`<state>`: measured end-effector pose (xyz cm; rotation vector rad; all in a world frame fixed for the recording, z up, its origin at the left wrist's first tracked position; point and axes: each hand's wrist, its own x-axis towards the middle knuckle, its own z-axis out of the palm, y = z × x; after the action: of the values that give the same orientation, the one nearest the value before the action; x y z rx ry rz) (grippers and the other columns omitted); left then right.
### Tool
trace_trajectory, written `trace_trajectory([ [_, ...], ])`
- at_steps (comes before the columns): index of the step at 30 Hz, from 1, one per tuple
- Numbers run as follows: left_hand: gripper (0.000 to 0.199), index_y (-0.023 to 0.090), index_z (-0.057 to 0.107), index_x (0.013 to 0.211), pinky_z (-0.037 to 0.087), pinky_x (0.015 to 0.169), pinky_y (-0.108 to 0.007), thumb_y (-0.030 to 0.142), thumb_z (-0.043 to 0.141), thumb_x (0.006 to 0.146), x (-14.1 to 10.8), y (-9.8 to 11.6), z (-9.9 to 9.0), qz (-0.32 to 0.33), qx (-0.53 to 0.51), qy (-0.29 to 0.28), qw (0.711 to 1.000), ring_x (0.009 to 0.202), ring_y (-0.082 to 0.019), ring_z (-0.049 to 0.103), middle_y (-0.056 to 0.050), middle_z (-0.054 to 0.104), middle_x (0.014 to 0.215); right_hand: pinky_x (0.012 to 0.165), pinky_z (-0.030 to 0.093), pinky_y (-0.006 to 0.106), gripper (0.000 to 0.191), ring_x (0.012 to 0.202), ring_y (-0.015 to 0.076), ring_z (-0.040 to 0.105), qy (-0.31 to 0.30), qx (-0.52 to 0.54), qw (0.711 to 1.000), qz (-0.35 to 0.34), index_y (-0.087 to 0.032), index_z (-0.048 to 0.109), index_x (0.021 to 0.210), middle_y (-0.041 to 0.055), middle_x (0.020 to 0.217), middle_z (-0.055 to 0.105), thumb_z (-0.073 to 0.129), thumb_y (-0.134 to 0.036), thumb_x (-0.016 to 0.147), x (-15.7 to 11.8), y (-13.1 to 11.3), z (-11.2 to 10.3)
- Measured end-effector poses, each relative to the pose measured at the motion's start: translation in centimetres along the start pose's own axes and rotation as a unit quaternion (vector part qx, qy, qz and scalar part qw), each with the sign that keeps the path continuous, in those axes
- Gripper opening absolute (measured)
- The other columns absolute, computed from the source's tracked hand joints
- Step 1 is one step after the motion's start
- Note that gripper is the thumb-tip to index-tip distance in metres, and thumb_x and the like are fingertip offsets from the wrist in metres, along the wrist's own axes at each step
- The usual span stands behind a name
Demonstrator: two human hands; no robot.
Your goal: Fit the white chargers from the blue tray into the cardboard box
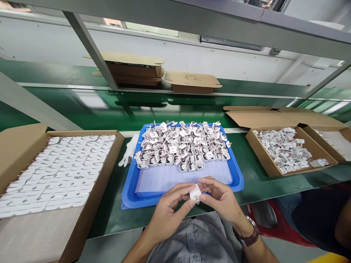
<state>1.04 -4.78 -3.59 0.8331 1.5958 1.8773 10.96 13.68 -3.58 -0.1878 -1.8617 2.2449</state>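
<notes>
Between the fingertips of both hands is a small white plug adapter [195, 193], its metal prongs pointing down toward me. My left hand [175, 204] pinches it from the left, and my right hand [219, 197] grips its right side. Both hands are over the front rim of a blue tray [128, 190]. Inside the tray, behind my hands, stand many open white housings [192, 166] with red and black wires and loose prong caps on top. White paper [161, 180] lines the tray's front part.
At left, a cardboard box [90, 208] holds rows of white adapters [63, 171]. Another box [274, 175] at right contains loose wired caps [285, 149]. A white glove [128, 151] lies beside the tray. Lidded boxes [193, 78] stand on the back shelf. A person [315, 215] sits at right.
</notes>
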Motion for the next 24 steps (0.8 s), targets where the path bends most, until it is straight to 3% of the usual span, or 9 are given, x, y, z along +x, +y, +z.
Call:
trace_trajectory([
  [5, 0.043, 0.033, 0.075, 0.132, 0.065, 0.099, -0.037, 0.023, 0.079, 0.090, 0.2, 0.2, -0.1, -0.047, 0.012, -0.012, 0.999, 0.119, -0.027, 0.073, -0.009, 0.057, 0.151, 0.092, 0.060, 0.025, 0.031, 0.101, 0.0125, 0.071, 0.025, 0.011, 1.000, 0.013, -0.035, 0.076, 0.124, 0.0013, 0.119, 0.069, 0.082, -0.030, 0.094, 0.0, 0.2, -0.1],
  [11, 0.030, 0.035, 0.080, 0.116, 0.067, 0.090, -0.030, 0.027, 0.077, 0.088, 0.1, 0.0, -0.2, -0.015, 0.130, 0.051, 0.990, 0.114, -0.026, 0.075, -0.006, 0.067, 0.131, 0.091, 0.061, 0.032, 0.027, 0.099, 0.0166, 0.073, 0.055, -0.022, 0.998, -0.015, -0.031, 0.077, 0.123, 0.0038, 0.111, 0.070, 0.077, -0.039, 0.097, -0.3, 0.0, 1.2],
  [16, 0.027, 0.034, 0.078, 0.118, 0.064, 0.098, -0.028, 0.036, 0.076, 0.091, -0.5, 0.1, -1.8, -0.008, 0.111, 0.094, 0.989, 0.117, -0.025, 0.073, -0.004, 0.071, 0.128, 0.095, 0.061, 0.036, 0.031, 0.103, 0.0192, 0.072, 0.079, -0.089, 0.992, -0.047, -0.029, 0.075, 0.127, 0.0070, 0.118, 0.069, 0.076, -0.035, 0.097, -0.9, -0.3, 2.6],
  [19, 0.036, 0.031, 0.075, 0.123, 0.062, 0.103, -0.031, 0.042, 0.078, 0.089, -1.1, 0.7, -2.7, -0.044, 0.094, 0.132, 0.986, 0.117, -0.026, 0.073, -0.005, 0.071, 0.132, 0.097, 0.059, 0.036, 0.033, 0.101, 0.0184, 0.071, 0.068, -0.124, 0.988, -0.054, -0.028, 0.074, 0.130, 0.0071, 0.118, 0.070, 0.076, -0.028, 0.097, -1.5, -0.8, 3.4],
  [24, 0.037, 0.030, 0.078, 0.113, 0.068, 0.092, -0.033, 0.046, 0.085, 0.080, -1.6, 1.5, -4.5, -0.037, 0.139, 0.168, 0.975, 0.108, -0.029, 0.077, -0.006, 0.076, 0.120, 0.094, 0.060, 0.036, 0.030, 0.097, 0.0194, 0.071, 0.026, -0.187, 0.979, -0.081, -0.023, 0.076, 0.125, 0.0080, 0.111, 0.074, 0.074, -0.022, 0.095, -1.8, -1.2, 4.4],
])
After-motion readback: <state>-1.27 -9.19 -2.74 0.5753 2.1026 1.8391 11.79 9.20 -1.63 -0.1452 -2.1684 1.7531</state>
